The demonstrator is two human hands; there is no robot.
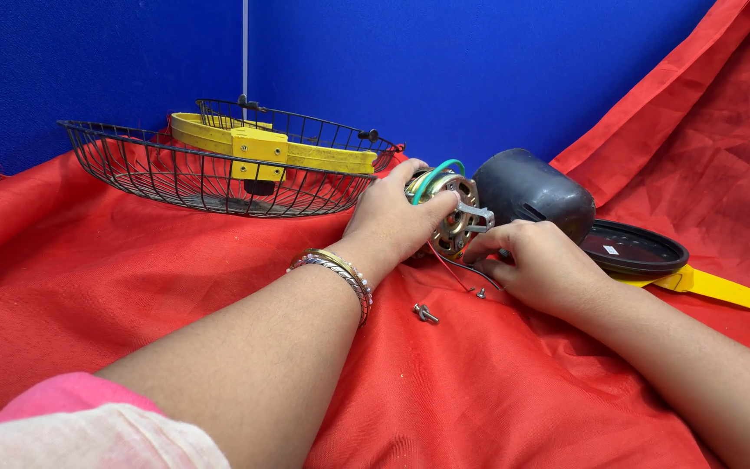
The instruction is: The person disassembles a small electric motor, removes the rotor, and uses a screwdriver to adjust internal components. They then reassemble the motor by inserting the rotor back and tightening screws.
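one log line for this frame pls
left hand: grips fan motor | right hand: at motor front | loose bolt on red cloth

Red cloth, blue wall, fan parts scattered around.

A black wire fan guard [210, 169] sits tilted at the back left on the red cloth [115, 287], with a second guard [305, 130] and a yellow bracket [258, 143] nested in it. Over on the right, a dark motor housing [536, 191] lies beside a black round cover [635, 249], a yellow strip [722, 291] just past it. A bolt [425, 313] and what may be a small screw [480, 293] rest loose. Blue wall [479, 61] behind.
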